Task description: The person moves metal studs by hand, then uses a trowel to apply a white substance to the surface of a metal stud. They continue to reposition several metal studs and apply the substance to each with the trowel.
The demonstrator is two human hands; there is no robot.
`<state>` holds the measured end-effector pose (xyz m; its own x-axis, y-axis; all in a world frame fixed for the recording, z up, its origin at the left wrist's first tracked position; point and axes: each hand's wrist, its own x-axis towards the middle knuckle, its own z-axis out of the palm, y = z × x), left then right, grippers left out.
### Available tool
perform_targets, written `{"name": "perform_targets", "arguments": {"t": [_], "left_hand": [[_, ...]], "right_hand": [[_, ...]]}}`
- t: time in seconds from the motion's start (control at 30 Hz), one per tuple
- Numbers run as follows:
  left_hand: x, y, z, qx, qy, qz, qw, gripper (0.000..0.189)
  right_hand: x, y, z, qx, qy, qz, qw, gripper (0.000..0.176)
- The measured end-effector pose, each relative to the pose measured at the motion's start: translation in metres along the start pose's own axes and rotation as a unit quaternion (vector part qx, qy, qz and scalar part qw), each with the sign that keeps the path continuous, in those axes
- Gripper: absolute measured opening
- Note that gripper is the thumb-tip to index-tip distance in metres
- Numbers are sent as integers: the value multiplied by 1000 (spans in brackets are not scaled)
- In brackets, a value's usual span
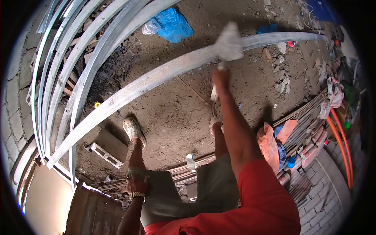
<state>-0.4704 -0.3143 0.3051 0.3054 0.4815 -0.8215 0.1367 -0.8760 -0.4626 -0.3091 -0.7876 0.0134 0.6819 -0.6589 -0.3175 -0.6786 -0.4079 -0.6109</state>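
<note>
My right hand (221, 80) is closed around the pale handle of a trowel (230, 43). The trowel's whitish, triangular blade is smeared by motion and overlaps a long metal channel (164, 72) in this view. That grey channel, dusty along its face, runs in a curve from lower left to upper right. Down at the left, my left hand (137, 184) lies on my knee over the grey shorts (156, 196), fingers spread and nothing in them. A gold-coloured watch (137, 194) circles that wrist.
More metal channels (58, 78) are stacked at the left. A hollow block (107, 148) lies beside my left clog (133, 130). Blue plastic (174, 25) sits on the dirt at the top. Thin rods (303, 121), bags and orange tubing (340, 145) crowd the right side.
</note>
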Motion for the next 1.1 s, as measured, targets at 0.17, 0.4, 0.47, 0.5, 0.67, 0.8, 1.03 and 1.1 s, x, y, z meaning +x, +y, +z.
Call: {"name": "perform_targets", "arguments": {"t": [0.17,0.4,0.47,0.5,0.67,0.8,1.03,1.1], "left_hand": [[15,-29,25,9,24,17,1000,92],[6,-21,-6,-9,20,1,1000,88],[7,-22,-6,-13,19,0,1000,87],[8,-24,-4,-9,24,0,1000,86],[11,-28,7,0,23,9,1000,86],[7,-21,-12,-13,-11,-4,1000,86],[15,-31,10,10,8,5,1000,91],[22,-31,19,9,15,12,1000,91]], "right_hand": [[-37,-50,37,56,43,155,985,31],[-98,-98,43,34,-54,31,997,32],[-53,-82,13,70,-38,125,989,29],[-37,-63,18,64,-33,122,990,28],[-81,-87,66,35,35,78,996,35],[-129,-117,75,48,-51,55,996,34],[-17,-61,42,125,-22,221,967,19],[-62,-90,65,116,-61,143,981,17]]}}
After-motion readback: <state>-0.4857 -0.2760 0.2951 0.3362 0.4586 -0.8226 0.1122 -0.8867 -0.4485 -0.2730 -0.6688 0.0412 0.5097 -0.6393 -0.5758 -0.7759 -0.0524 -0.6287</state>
